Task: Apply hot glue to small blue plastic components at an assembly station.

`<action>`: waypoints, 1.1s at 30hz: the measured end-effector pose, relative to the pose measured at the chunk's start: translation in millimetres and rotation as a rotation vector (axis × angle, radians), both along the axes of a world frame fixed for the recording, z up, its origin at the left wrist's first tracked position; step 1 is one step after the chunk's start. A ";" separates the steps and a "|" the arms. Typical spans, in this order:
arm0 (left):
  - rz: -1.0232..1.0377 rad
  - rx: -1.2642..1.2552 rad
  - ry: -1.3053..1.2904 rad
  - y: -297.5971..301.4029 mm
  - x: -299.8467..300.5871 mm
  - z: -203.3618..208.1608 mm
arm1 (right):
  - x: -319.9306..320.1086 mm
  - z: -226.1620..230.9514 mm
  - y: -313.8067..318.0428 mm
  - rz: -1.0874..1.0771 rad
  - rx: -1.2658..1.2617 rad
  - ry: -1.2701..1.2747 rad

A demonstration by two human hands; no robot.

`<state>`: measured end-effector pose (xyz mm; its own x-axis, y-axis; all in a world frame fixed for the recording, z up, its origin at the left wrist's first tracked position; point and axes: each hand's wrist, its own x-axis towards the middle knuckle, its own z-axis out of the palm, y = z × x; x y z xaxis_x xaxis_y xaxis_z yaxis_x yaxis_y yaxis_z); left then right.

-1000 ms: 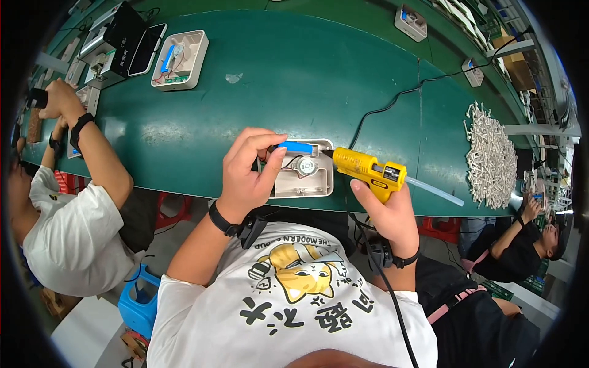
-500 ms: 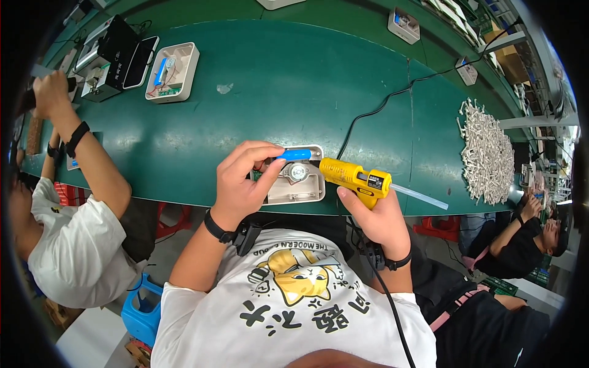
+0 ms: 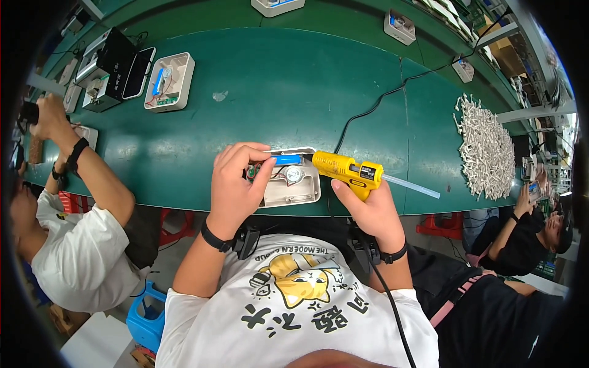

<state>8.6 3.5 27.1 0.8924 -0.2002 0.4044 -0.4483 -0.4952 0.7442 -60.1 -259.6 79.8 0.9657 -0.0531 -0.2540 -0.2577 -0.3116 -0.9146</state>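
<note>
Between the thumb and fingers of my left hand (image 3: 236, 181) is a blue cylindrical battery (image 3: 286, 160), held over the far side of a white plastic housing (image 3: 288, 200). Inside that housing sit a round silvery part (image 3: 294, 175), wires and a bit of green circuit board. My right hand (image 3: 374, 211) grips a yellow hot glue gun (image 3: 343, 168). Its dark nozzle points left at the battery's right end; whether it touches cannot be made out. A translucent glue stick (image 3: 412, 185) sticks out of the gun's back.
Another housing with a blue battery (image 3: 170, 83) stands at the far left beside a black case (image 3: 110, 70). A pile of small white wired parts (image 3: 486, 147) lies at the right. A black cable (image 3: 380, 98) crosses the green table (image 3: 245, 73). Co-workers sit on both sides.
Both hands, the battery, the glue gun and the housing have shifted slightly left in view. The battery now lies closer along the housing's far wall. Both grips stay the same.
</note>
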 end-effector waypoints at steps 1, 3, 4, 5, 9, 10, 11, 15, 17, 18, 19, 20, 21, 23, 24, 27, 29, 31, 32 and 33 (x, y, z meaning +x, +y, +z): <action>-0.002 -0.017 0.030 -0.1 -0.2 1.3 | 1.7 1.9 0.0 0.011 -0.014 0.007; -0.005 -0.051 0.091 -0.7 -0.4 3.7 | 4.4 4.1 -0.2 0.033 -0.043 0.022; -0.006 -0.054 0.091 -1.5 -1.3 4.7 | 4.1 3.6 -0.9 0.033 -0.046 0.021; 0.003 -0.073 0.098 -2.6 -2.3 5.7 | 2.4 1.9 -1.7 0.029 -0.041 0.003; 0.002 -0.121 0.130 -1.5 -7.4 12.1 | -7.1 2.5 -4.2 0.019 -0.042 -0.019; -0.013 -0.126 0.152 1.2 -8.0 13.7 | -9.7 3.5 -4.7 0.021 -0.051 0.000; -0.028 -0.131 0.174 3.2 -6.8 14.2 | -10.8 4.4 -5.5 0.022 -0.059 0.019; -0.140 0.000 -0.083 9.2 2.0 11.6 | -10.7 4.5 -6.6 0.016 -0.028 0.016; -0.121 0.007 -0.070 7.5 0.5 11.8 | -11.3 6.5 -4.8 0.017 -0.045 0.008; -0.099 0.016 -0.055 6.8 -1.4 12.1 | -11.8 7.8 -3.5 0.022 -0.060 0.001; -0.078 0.025 -0.041 6.1 -2.5 12.0 | -12.0 8.9 -2.6 0.026 -0.075 -0.005; -0.079 0.022 -0.044 6.2 -2.7 13.4 | -11.9 9.8 -2.0 0.025 -0.078 -0.008; -0.076 0.064 -0.055 7.1 -2.5 16.8 | -11.6 10.7 -1.6 0.040 -0.104 -0.011; -0.069 0.148 -0.080 8.6 -2.4 22.9 | -11.2 13.0 -1.8 0.069 -0.158 -0.017; -0.069 0.144 -0.086 8.7 -2.8 24.5 | -11.4 15.0 -1.9 0.068 -0.162 -0.023; -0.058 0.099 0.066 7.4 -5.2 28.1 | -14.6 21.7 -3.2 0.102 -0.184 0.009; -0.069 0.094 0.071 9.3 -5.7 29.0 | -16.3 19.2 -2.1 0.091 -0.171 0.016; -0.079 0.095 0.102 11.3 -4.2 29.6 | -18.9 13.3 -0.8 0.085 -0.130 0.048; -0.088 0.089 0.093 11.4 -2.5 30.9 | -21.0 10.7 -1.3 0.076 -0.137 0.041; -0.124 0.121 0.022 12.1 -1.0 33.2 | -23.1 7.5 -1.7 0.074 -0.124 0.021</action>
